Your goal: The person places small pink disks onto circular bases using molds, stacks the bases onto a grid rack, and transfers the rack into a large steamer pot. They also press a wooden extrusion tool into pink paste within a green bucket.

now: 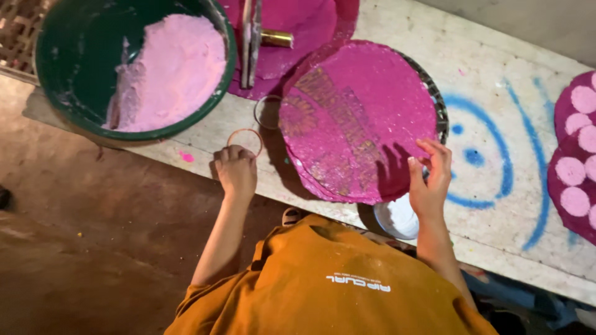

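Observation:
A large round disc (360, 118) coated in magenta powder lies tilted on the white bench, with a faded gold pattern across it. My right hand (430, 183) pinches its right rim between thumb and fingers. My left hand (236, 170) is curled at the bench's front edge, its fingertips on the near side of a thin copper-coloured ring (245, 140) that lies flat on the bench. A second, clear ring (267, 111) sits just behind it, against the disc's left edge.
A green basin (68, 74) of pale pink powder (174, 68) stands at the back left. A white bowl (397, 218) pokes out under the disc's near edge. Magenta sheets with pale pink rounds (574, 167) lie at the right. Blue paint lines (496, 155) mark the bench (403, 31).

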